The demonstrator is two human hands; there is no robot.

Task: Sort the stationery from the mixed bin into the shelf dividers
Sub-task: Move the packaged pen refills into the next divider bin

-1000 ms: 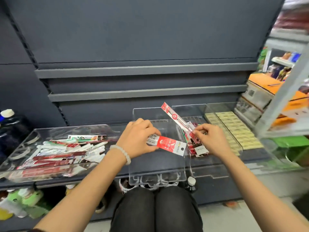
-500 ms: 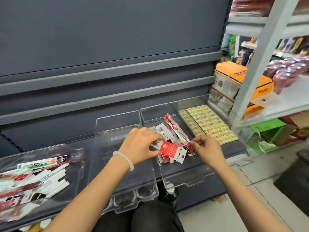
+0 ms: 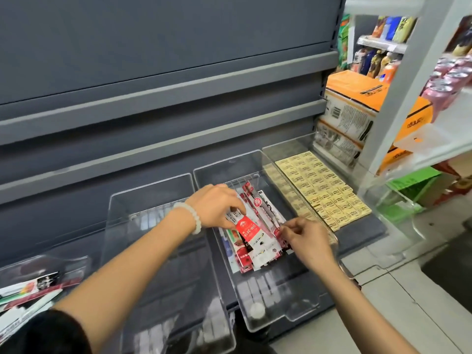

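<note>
Both hands work inside the middle divider (image 3: 255,159), a clear tray on the shelf (image 3: 367,226). The left hand (image 3: 217,205) pinches the top of a red-and-white packet (image 3: 249,229), thumb and forefinger closed on its upper end. The right hand (image 3: 306,241) has its fingers curled onto the right edge of the packet pile (image 3: 258,251), seemingly pinching a packet there, though which one is not clear.

The relation that matters: the packet hangs just below and right of the left grip, its long axis running from the shelf's back toward its front edge, roughly in line with the packets already lying under it. The left hand is the nearer one and carries it; the right hand only steadies the pile from the side. My judgement is that the packet needs lowering flat onto the pile and letting go.

To the right, the next divider holds rows of yellow tags (image 3: 319,190). To the left sits an empty divider (image 3: 153,200), and beyond it, at the shelf's left end, the mixed bin (image 3: 38,284) with more packets to sort. Nothing stands between the packet and the pile; only the tray's walls confine the hands.
</note>
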